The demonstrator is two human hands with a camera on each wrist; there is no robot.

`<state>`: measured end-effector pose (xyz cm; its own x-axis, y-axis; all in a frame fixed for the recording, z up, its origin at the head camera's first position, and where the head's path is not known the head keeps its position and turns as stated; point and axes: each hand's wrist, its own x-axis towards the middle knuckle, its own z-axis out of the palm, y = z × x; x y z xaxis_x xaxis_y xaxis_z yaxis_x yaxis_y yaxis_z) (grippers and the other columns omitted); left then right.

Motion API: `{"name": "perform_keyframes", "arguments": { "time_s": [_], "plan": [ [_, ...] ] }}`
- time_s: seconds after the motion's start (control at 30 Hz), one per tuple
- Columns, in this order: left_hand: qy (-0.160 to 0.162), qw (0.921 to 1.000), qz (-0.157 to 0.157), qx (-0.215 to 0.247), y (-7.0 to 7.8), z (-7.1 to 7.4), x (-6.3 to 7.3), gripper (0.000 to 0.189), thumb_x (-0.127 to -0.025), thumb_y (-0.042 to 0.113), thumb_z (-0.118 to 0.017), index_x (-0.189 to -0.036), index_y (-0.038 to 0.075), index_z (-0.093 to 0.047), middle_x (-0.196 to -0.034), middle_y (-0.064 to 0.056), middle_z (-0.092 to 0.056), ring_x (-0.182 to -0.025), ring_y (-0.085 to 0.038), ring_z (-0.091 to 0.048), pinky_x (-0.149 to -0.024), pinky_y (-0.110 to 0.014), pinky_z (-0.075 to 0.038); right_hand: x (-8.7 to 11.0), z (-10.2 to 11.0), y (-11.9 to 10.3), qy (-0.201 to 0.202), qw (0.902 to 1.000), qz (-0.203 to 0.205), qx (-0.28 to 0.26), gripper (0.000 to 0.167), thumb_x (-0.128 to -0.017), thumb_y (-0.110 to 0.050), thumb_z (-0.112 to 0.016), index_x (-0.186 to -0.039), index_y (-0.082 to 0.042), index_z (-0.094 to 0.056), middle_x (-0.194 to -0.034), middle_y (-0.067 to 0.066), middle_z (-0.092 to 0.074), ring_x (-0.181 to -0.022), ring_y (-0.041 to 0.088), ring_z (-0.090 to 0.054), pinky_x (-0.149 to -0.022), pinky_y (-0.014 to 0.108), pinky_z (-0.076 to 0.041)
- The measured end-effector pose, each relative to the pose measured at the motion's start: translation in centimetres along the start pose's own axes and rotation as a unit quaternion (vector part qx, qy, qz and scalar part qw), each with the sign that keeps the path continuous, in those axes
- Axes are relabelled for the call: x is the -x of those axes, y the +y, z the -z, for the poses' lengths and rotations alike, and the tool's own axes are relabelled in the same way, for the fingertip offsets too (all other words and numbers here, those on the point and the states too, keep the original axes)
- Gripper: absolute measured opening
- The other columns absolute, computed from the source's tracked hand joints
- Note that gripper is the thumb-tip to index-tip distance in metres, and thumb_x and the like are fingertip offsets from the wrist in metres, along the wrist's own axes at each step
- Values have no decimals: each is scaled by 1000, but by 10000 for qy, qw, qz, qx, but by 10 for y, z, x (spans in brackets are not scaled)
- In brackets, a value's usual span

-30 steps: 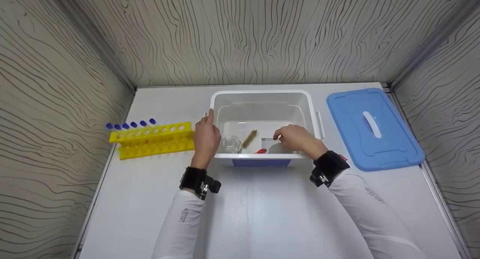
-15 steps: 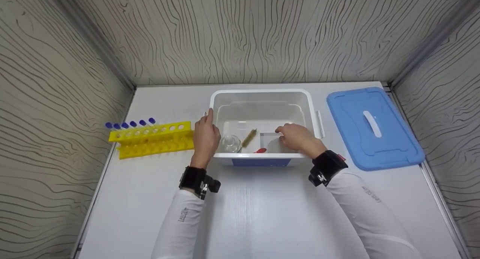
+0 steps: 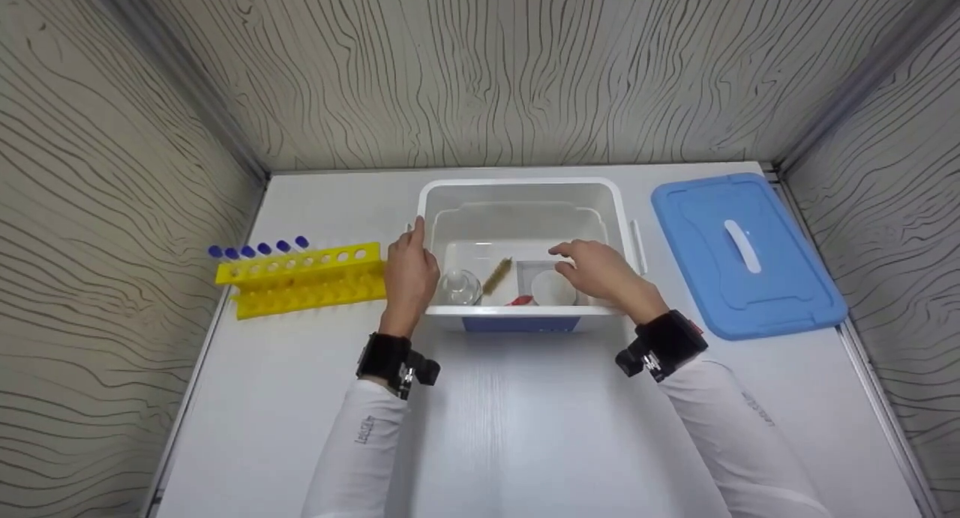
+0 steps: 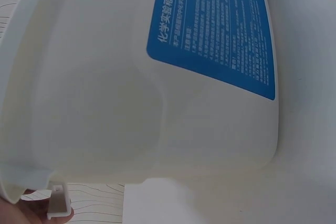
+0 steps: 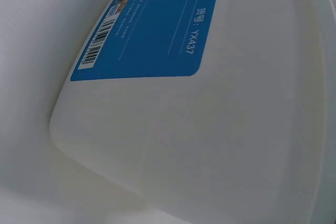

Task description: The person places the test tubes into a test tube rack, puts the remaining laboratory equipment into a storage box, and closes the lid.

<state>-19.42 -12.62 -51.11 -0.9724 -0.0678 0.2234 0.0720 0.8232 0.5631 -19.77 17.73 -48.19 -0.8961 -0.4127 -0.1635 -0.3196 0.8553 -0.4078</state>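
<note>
A white plastic storage bin (image 3: 525,311) stands on the table, its blue label (image 4: 210,30) facing the person. My left hand (image 3: 409,274) grips the bin's left side at the rim, with fingers curled at the white handle (image 4: 59,202) in the left wrist view. Over the right part of the bin, my right hand (image 3: 600,272) has its fingers loosely extended and holds nothing visible. Just below its fingertips lies a round whitish object (image 3: 551,289) on a grey-edged square (image 3: 525,278). A clear glass vessel (image 3: 460,287), a bristle brush (image 3: 497,276) and a small red item (image 3: 520,300) also lie inside.
To the left stands a yellow test tube rack (image 3: 307,278), with several blue-capped tubes (image 3: 263,248) along its back left. A blue lid (image 3: 750,255) with a white handle lies on the right. Patterned panels (image 3: 480,75) enclose the table's back and sides.
My right hand has drawn slightly up and its fingers have straightened, uncovering the round whitish object. My left hand stays on the bin's left side.
</note>
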Motion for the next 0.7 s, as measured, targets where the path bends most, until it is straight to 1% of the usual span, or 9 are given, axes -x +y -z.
{"name": "perform_keyframes", "arguments": {
  "time_s": [0.2, 0.33, 0.43, 0.57, 0.7],
  "plan": [
    [-60, 9999, 56, 65, 1, 0, 0, 54, -101, 0, -56, -154, 1, -50, -134, -29, -67, -120, -48, -66, -111, -54, -53, 10, 8, 1, 363, 9986, -22, -395, 39, -105, -16, -58, -140, 1, -65, -138, 24, -69, -125, 44, -67, -106, 59, -53],
    [-71, 9999, 65, 71, 0, -1, 0, 54, -101, 0, -56, -155, 0, -49, -135, -29, -67, -121, -48, -66, -112, -54, -52, 16, 10, 5, 555, 9970, -51, -544, 39, -105, -16, -58, -140, 1, -65, -140, 24, -67, -126, 44, -66, -108, 59, -53],
    [-73, 9999, 68, 68, 0, -1, 0, 55, -101, 0, -56, -155, 1, -49, -136, -29, -67, -122, -49, -65, -112, -55, -52, 21, 11, 7, 774, 9949, -57, -648, 37, -106, -15, -57, -138, 1, -66, -139, 24, -68, -125, 43, -67, -107, 59, -53],
    [-98, 9999, 50, 71, 0, -1, 0, 54, -101, 1, -55, -155, 0, -49, -137, -29, -66, -123, -49, -64, -113, -56, -51, 29, 14, 10, 1211, 9891, -55, -841, 34, -106, -12, -57, -135, 1, -69, -133, 23, -71, -120, 42, -69, -103, 59, -54],
    [-198, 9997, 96, 57, 0, 0, 0, 55, -102, 2, -54, -156, 1, -47, -139, -29, -65, -126, -49, -63, -114, -55, -51, 36, 19, 13, 1758, 9788, 13, -1055, 30, -105, -8, -58, -130, 2, -71, -127, 23, -74, -115, 42, -71, -98, 58, -58]
  ]
}}
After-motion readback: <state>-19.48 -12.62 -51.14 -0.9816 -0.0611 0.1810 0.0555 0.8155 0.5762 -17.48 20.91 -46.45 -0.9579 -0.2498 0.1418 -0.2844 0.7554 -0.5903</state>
